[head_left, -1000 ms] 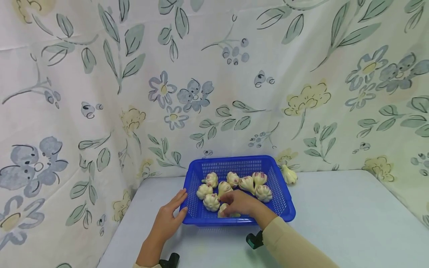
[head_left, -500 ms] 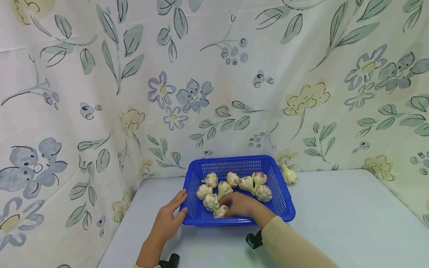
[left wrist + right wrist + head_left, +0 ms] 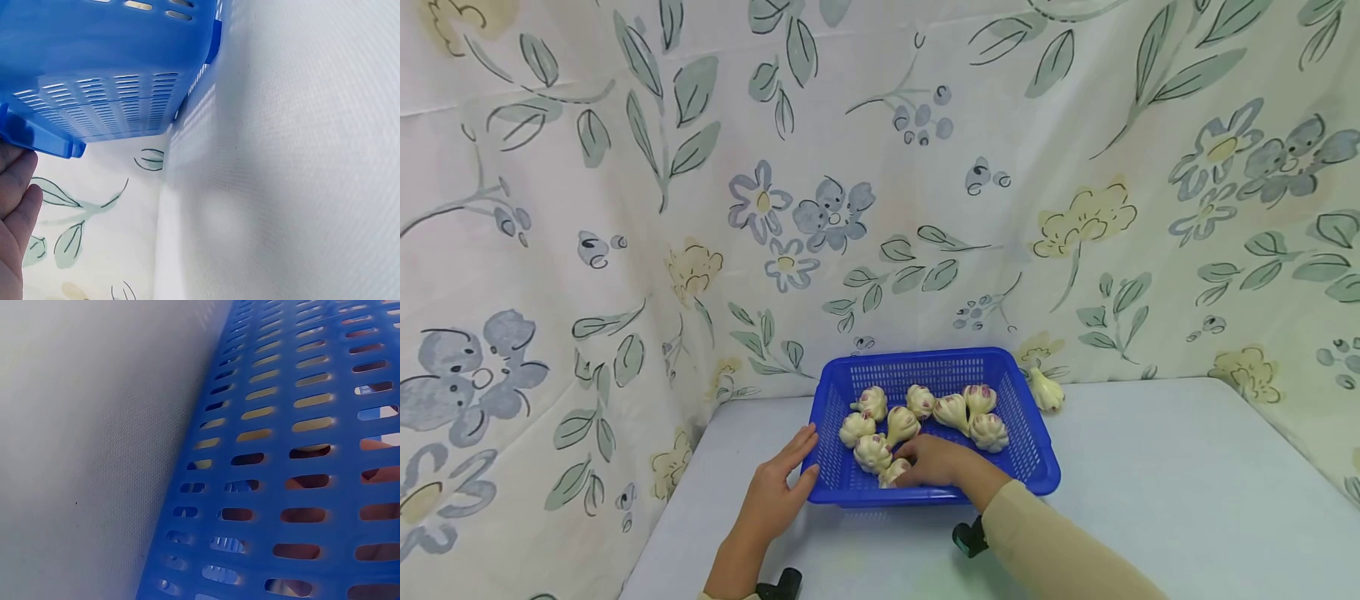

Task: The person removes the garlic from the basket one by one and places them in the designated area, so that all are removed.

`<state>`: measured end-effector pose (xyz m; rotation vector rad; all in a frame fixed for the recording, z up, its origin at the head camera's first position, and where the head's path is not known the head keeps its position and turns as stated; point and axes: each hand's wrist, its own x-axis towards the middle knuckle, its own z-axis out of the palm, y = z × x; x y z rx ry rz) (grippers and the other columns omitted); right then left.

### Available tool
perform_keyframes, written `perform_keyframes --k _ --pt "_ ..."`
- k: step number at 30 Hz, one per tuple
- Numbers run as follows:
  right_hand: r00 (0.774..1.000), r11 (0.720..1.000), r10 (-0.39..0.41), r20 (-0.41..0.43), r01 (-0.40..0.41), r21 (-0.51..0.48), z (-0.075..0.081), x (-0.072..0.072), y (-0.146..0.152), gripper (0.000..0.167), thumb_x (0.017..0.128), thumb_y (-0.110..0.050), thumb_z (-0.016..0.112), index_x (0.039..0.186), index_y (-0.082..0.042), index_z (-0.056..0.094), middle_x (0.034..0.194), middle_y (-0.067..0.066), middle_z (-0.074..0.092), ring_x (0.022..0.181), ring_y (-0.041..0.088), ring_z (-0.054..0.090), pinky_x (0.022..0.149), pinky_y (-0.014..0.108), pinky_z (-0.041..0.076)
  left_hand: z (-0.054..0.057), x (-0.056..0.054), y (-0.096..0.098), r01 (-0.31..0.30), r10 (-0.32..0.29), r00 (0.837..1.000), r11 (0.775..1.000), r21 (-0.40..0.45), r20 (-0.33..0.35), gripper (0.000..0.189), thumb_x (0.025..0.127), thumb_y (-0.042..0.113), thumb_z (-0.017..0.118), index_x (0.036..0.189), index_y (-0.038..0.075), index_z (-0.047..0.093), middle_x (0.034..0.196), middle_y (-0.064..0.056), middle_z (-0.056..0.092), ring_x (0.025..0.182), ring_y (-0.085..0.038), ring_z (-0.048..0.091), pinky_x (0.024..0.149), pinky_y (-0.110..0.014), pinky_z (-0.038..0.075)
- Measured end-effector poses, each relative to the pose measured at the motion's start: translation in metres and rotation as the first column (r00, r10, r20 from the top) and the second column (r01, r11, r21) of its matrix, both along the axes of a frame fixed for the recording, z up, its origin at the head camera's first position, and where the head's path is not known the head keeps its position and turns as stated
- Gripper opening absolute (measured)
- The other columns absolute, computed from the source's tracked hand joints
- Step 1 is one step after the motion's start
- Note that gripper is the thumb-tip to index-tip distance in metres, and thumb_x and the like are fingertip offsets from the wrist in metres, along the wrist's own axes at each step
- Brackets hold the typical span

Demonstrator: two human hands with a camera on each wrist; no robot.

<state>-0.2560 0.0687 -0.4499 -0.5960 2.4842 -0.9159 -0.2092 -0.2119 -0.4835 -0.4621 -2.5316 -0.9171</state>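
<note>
Inside the blue plastic basket (image 3: 936,497), several pale garlic bulbs with purple streaks lie in a loose group. My right hand (image 3: 936,461) reaches over the front rim and holds a garlic bulb (image 3: 893,473) near the front wall, its fingers curled at the bulb's right side. The palm hides part of that bulb. Just behind it lies another garlic bulb (image 3: 872,453). My left hand (image 3: 775,492) rests with extended fingers against the basket's left rim, thumb near the front corner. In the left wrist view, those fingers (image 3: 22,178) touch the rim's edge.
One more garlic bulb (image 3: 1047,392) lies on the white table (image 3: 1187,483) outside the basket, behind its right side. A floral curtain (image 3: 880,208) hangs right behind the table and along the left. The slotted basket wall (image 3: 281,462) fills much of the right wrist view.
My right hand has shifted the front garlic bulb slightly to the left, close to its neighbour, and stays at it. The left hand and basket have hardly moved.
</note>
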Motion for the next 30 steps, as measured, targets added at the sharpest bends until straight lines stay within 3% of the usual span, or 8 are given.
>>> perform_keyframes --k 7,15,19,23,27,30 --pt "1.0 1.0 0.015 -0.008 -0.015 -0.002 -0.0029 -0.0024 -0.0005 0.051 0.084 -0.031 0.076 0.125 -0.002 0.065 0.111 0.001 0.066 0.098 0.019 0.057 0.097 0.048 0.049 -0.0006 -0.0007 -0.0002 0.005 -0.006 1.0 1.0 -0.005 -0.02 0.047 0.09 0.014 0.068 0.136 0.006 0.06 0.147 0.001 0.051 0.134 -0.021 0.049 0.102 -0.044 0.045" --pt "1.0 0.999 0.005 -0.011 -0.005 -0.034 -0.002 -0.0023 -0.0003 0.039 0.083 -0.034 0.077 0.112 -0.009 0.069 0.086 -0.003 0.057 0.084 0.017 0.053 0.076 0.037 0.044 -0.0009 0.0 -0.0005 0.006 -0.006 1.0 1.0 -0.005 -0.024 0.047 0.09 0.014 0.068 0.136 0.006 0.06 0.146 0.001 0.052 0.134 -0.02 0.05 0.102 -0.043 0.045" --pt "1.0 0.999 -0.006 -0.019 0.005 -0.046 -0.0021 -0.002 0.0003 0.049 0.082 -0.037 0.078 0.121 -0.009 0.068 0.101 -0.002 0.065 0.095 0.017 0.057 0.089 0.044 0.05 -0.0013 -0.0005 -0.0001 0.003 -0.003 1.0 1.0 -0.002 -0.019 0.047 0.09 0.014 0.068 0.136 0.007 0.059 0.147 0.001 0.052 0.135 -0.02 0.049 0.102 -0.043 0.045" --pt "1.0 0.998 0.012 -0.025 -0.013 -0.067 -0.0023 -0.0027 0.0006 0.055 0.082 -0.039 0.077 0.128 -0.01 0.065 0.123 0.002 0.066 0.114 0.023 0.059 0.103 0.052 0.046 -0.0013 -0.0007 0.0002 0.001 -0.001 1.0 1.0 0.001 -0.011 0.047 0.09 0.015 0.067 0.136 0.008 0.059 0.147 0.002 0.051 0.135 -0.02 0.049 0.101 -0.043 0.045" --pt "0.999 0.996 0.023 -0.023 -0.025 -0.085 -0.0029 -0.0037 0.001 0.057 0.082 -0.04 0.077 0.13 -0.012 0.064 0.127 0.002 0.065 0.119 0.024 0.057 0.104 0.052 0.045 -0.0012 -0.0007 -0.0002 0.004 -0.004 1.0 1.0 0.004 -0.013 0.047 0.09 0.014 0.067 0.136 0.008 0.06 0.147 0.001 0.052 0.134 -0.02 0.05 0.102 -0.043 0.045" --pt "0.999 0.994 0.025 -0.028 -0.027 -0.105 -0.0041 -0.0047 0.0015 0.056 0.082 -0.041 0.077 0.13 -0.014 0.065 0.124 -0.002 0.066 0.114 0.019 0.058 0.103 0.049 0.047 -0.0014 -0.0008 -0.0005 0.007 -0.007 1.0 1.0 0.002 -0.015 0.047 0.09 0.014 0.067 0.136 0.007 0.059 0.147 0.0 0.052 0.134 -0.021 0.05 0.102 -0.044 0.045"
